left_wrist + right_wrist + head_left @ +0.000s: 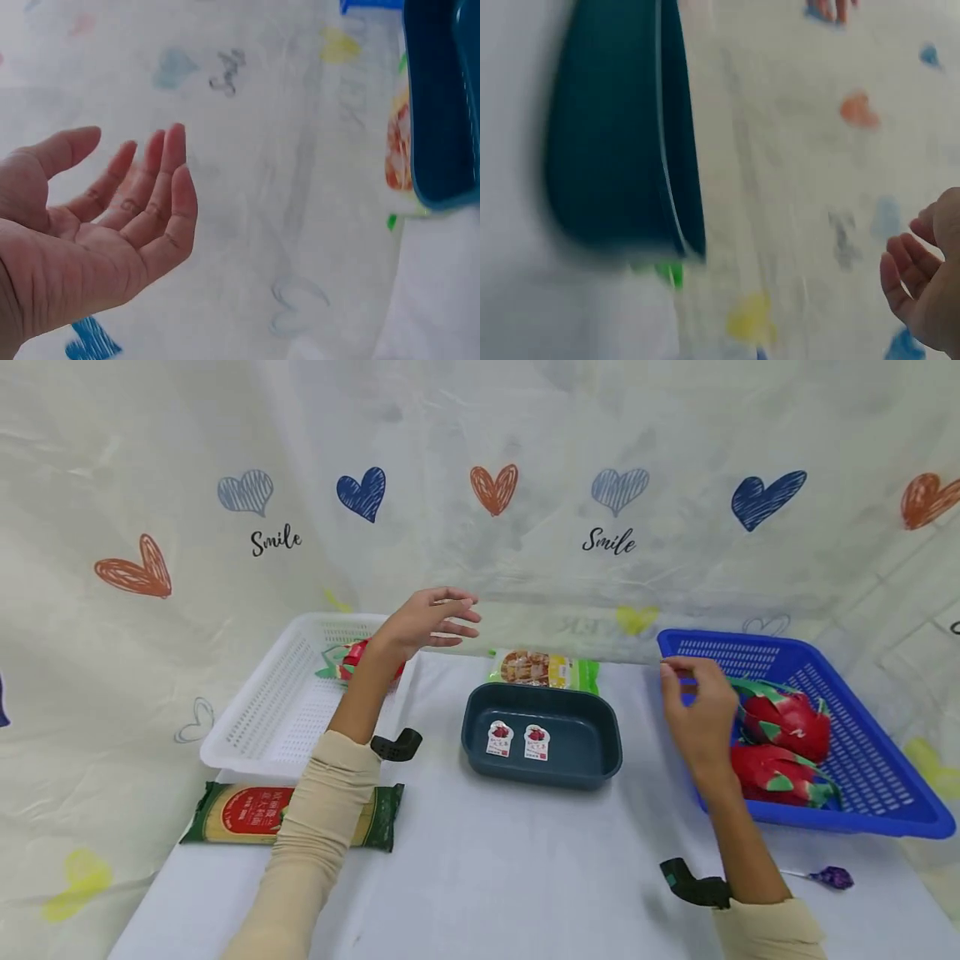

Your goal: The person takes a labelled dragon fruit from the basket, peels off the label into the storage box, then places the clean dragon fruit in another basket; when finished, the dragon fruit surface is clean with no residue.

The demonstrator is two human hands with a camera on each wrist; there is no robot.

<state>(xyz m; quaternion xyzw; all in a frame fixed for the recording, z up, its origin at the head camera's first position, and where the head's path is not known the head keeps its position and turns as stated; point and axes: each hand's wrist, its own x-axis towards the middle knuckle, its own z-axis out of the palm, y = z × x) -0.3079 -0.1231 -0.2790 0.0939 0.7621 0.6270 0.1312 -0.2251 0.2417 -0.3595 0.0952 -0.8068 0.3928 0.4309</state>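
My left hand (429, 622) is raised above the table between the white basket and the dark basin; in the left wrist view its fingers are spread, slightly bent, and hold nothing. My right hand (701, 710) hovers at the left side of the blue basket (885, 752), fingers loosely bent; the right wrist view shows nothing in them. Two red dragon fruits (787, 722) lie in that basket. Between the hands stands a dark teal basin (577, 735), with two small dragon fruit stickers (500, 739) inside. Behind my left forearm, a partly hidden red dragon fruit (351, 660) sits in the white basket (262, 727).
A green-and-yellow food packet (536, 670) lies behind the basin. At the front left is a noodle packet (247, 814), partly covered by my left sleeve. A purple-wrapped lollipop (832, 877) lies in front of the blue basket. A patterned curtain (435, 543) hangs behind the table.
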